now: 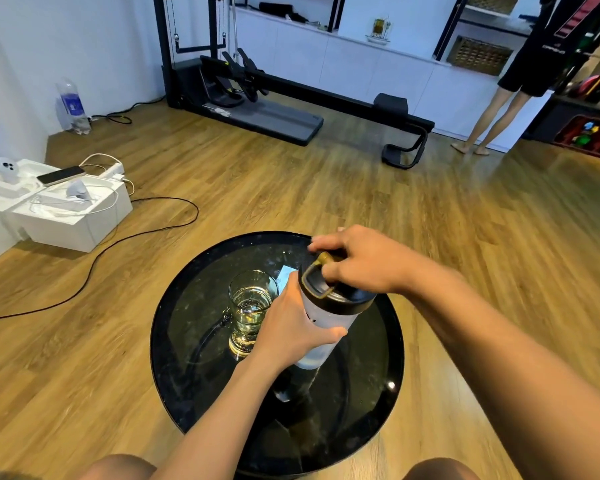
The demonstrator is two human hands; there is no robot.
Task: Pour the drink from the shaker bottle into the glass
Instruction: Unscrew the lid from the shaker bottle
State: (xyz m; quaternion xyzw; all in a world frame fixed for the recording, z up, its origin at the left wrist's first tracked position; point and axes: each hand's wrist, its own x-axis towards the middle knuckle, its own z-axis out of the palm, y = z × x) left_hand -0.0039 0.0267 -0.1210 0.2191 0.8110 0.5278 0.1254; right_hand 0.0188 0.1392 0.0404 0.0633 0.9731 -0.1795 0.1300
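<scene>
Now shaker bottle [326, 327] upright on round black table [174, 341], just right of glass [252, 306]. Left hand [291, 327] wraps frosted body; right hand [361, 261] pinches lid cap [323, 259]. Advice: steady body, open spout fully before tilting toward glass.

Phone [60, 175] on white boxes [70, 216]

The right hand [364, 263] covers much of the shaker bottle's lid [329, 289]. The left hand [291, 323] hides the glass's [252, 306] right side. The table's near edge [291, 471] is cut off.
</scene>
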